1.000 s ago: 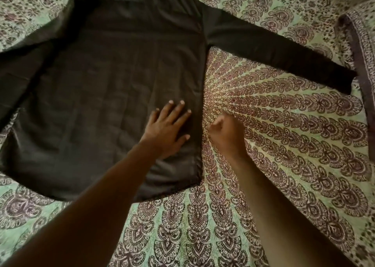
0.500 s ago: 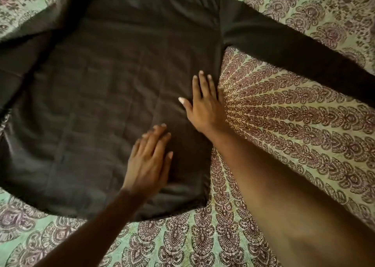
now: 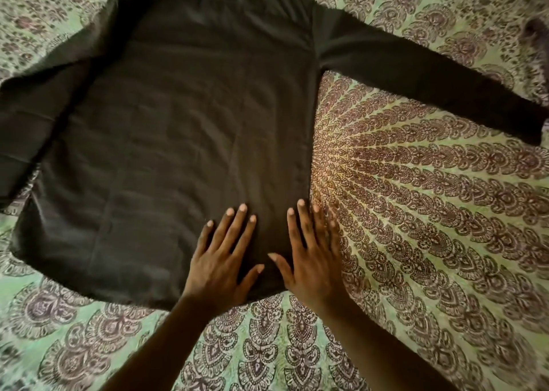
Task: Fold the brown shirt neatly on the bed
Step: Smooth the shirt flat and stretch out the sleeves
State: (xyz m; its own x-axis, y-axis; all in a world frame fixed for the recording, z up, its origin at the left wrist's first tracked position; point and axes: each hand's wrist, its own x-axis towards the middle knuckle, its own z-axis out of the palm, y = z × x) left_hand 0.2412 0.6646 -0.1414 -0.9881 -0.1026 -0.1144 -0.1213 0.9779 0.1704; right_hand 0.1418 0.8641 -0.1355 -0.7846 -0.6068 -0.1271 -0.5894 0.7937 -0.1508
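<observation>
Your left hand [image 3: 221, 267] and right hand [image 3: 312, 260] are pressing flat, fingers spread, on the brown shirt [image 3: 184, 117] hem; the shirt is lying lengthwise away from you on the bed [image 3: 430, 242], its right sleeve [image 3: 430, 75] nearer your right hand.

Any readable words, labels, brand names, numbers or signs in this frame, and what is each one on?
None. The plain dark brown long-sleeved shirt shows no tag, logo or print. The green bedsheet with maroon paisley pattern carries ornament only, no letters or numbers. Nothing is written on the left hand or right hand.
</observation>
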